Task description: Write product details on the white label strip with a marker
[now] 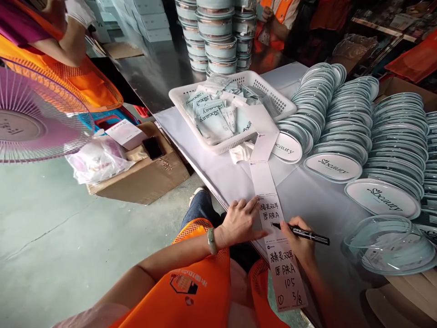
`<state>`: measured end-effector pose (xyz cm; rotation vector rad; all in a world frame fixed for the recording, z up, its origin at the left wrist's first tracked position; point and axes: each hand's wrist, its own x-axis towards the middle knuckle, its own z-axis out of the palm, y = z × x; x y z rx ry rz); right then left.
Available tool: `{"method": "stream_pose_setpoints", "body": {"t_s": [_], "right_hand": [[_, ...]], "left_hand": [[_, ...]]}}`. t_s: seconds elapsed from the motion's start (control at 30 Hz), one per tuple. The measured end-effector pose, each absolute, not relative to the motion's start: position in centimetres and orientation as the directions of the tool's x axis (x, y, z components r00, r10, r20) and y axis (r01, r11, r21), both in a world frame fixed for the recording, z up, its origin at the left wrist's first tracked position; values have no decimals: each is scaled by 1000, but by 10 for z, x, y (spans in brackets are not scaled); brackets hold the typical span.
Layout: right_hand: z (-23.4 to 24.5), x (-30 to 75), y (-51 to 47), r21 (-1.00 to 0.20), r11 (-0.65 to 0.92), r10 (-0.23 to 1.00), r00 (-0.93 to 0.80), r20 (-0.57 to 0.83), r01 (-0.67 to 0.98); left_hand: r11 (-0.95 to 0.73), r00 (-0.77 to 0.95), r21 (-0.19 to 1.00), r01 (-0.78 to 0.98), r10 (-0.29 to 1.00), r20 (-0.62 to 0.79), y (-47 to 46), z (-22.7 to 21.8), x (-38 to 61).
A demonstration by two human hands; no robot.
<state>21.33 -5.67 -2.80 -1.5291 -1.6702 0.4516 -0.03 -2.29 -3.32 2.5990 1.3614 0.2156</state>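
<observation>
My right hand (302, 243) grips a black marker pen (313, 236), its tip on a strip of white paper labels (263, 177). The label under the tip bears handwritten characters and a short stroke below them. The label nearest me carries fuller writing, with "105" and "3/8", and hangs past the table edge. My left hand (239, 221) lies flat with fingers stretched out, its fingertips touching the strip's left side. Farther up, the strip runs to a white plastic basket (218, 148) of pale blue printed packets (210, 114). A crumpled white tissue (241, 152) lies beside the basket.
Rows of oval, pale blue lidded containers (332, 166) fill the table's right side, with a clear oval lid (389, 246) near me. Round tins (216, 36) are stacked behind. A purple fan (41, 114), a cardboard box (146, 182) and a person's arm (64, 48) are at left.
</observation>
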Motion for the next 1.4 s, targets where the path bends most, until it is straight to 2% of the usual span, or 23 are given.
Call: {"method": "stream_pose_setpoints", "body": {"t_s": [0.33,0.57,0.73,0.83,1.0,1.07,1.2,1.4], "right_hand": [[-32,215,-59,-727,201,918,133,373,656],[-30,217,-58,-738,200,932,106,346,644],[-30,215,-59,-765,101,940,191,283,636],[-32,215,-58,-771,98,934,210,290,630],[-32,221,-65,-899,31,892,394,222,437],[-28,220,-73,-915,31,936,310,168,403],[-22,210,-89,-846,93,983,86,161,524],[-31,202,-91,-741,140,967,72,246,657]], "left_hand": [[-550,560,250,797,828,36,-23,-33,0],[-542,555,255,801,832,26,-23,-30,-1],[-548,560,257,796,828,30,-24,-31,-1],[-551,562,253,796,827,33,-23,-30,-1],[-553,566,247,796,824,20,-22,-26,-3],[-549,564,254,796,826,18,-22,-25,-3],[-539,557,273,797,831,16,-23,-24,-3],[-536,557,273,799,831,1,-22,-24,-2]]}}
